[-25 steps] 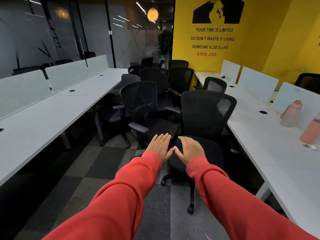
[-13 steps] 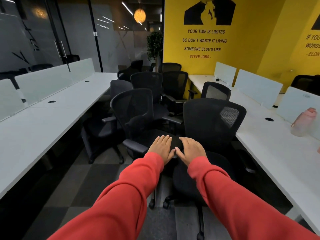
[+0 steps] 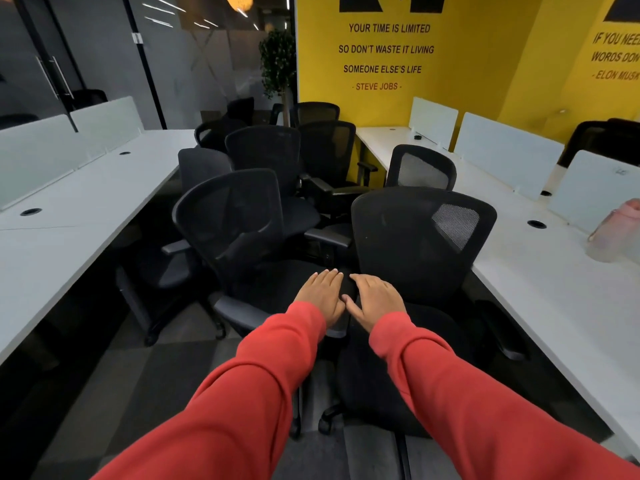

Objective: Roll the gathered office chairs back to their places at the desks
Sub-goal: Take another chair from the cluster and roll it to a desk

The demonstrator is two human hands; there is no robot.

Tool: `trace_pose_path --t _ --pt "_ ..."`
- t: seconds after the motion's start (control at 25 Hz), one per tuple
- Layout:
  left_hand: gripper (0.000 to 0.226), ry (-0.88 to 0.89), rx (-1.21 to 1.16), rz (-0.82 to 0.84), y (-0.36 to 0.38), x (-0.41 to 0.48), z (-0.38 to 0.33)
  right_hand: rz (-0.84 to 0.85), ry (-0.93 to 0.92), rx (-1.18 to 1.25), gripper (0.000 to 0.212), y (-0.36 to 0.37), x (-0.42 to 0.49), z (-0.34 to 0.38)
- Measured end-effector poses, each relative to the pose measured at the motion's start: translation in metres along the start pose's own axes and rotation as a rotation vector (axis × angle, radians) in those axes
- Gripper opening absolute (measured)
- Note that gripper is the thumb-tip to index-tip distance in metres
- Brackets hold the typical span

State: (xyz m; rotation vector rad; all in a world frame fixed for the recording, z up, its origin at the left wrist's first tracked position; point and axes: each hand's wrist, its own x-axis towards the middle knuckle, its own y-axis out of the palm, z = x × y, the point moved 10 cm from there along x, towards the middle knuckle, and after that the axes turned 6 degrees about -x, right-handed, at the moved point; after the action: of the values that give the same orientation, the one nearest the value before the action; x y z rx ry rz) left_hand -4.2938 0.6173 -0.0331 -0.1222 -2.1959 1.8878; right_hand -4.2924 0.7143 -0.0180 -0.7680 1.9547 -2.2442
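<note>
Several black mesh office chairs stand bunched in the aisle between two long white desks. The nearest chair [image 3: 415, 244] faces me at the right, its seat under my forearms. A second chair [image 3: 235, 216] sits just left of it. My left hand [image 3: 323, 296] and my right hand [image 3: 375, 301] are stretched out flat, palms down, side by side with thumbs nearly touching. They hover over or rest on a grey armrest [image 3: 341, 329] between the two near chairs; contact is unclear. Neither hand grips anything.
The left desk [image 3: 69, 216] and the right desk [image 3: 554, 289] carry frosted dividers. A pink bottle [image 3: 620, 233] stands on the right desk. One chair [image 3: 420, 168] is tucked at the right desk farther back. A potted plant [image 3: 277, 64] and glass doors lie beyond.
I have come closer to the chair cluster; the two near chairs loom larger. My hands stay flat and together, now above the armrest between the chairs.
</note>
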Motion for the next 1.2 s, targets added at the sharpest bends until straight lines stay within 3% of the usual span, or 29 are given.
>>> trace_pose_path --t 0.56,0.8,1.0,1.2 --pt "0.069 0.002 -0.1 0.084 0.047 0.186 0.033 0.123 0.03 -0.024 0.056 0.078 0.166 -0.107" --pt "0.069 0.031 -0.198 0.048 0.053 0.256 0.065 0.172 0.102 -0.043 0.052 0.103 0.231 -0.134" --pt "0.073 0.103 -0.297 0.112 0.068 0.329 0.1 0.395 0.127 -0.08 0.038 0.136 0.293 -0.147" --pt "0.077 0.11 -0.476 0.132 0.068 0.415 0.119 0.35 0.273 -0.086 0.048 0.134 0.358 -0.163"
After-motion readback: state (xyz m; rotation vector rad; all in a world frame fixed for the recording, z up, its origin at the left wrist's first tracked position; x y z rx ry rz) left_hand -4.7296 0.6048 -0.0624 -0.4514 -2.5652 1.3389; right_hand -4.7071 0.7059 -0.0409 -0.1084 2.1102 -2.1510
